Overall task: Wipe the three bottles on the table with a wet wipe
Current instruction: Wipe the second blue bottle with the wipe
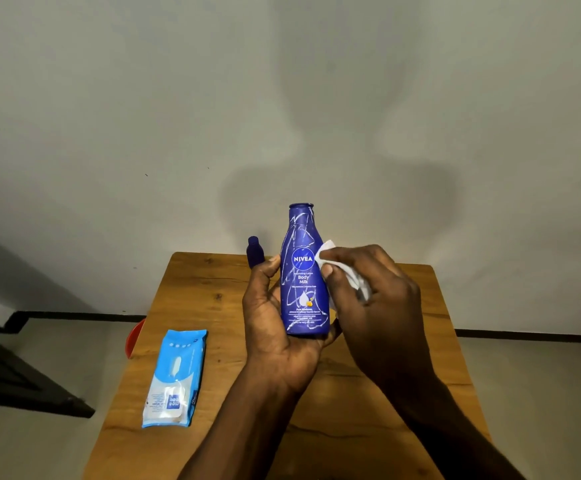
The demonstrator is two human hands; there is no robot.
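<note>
above the table (213, 306), left hand (278, 327) grips nivea bottle (304, 271); right hand (372, 292) presses wet wipe (327, 249) against it.

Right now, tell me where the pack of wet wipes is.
In the head view the pack of wet wipes lies flat on the wooden table near its left edge, left of the left hand holding the blue bottle.
</note>
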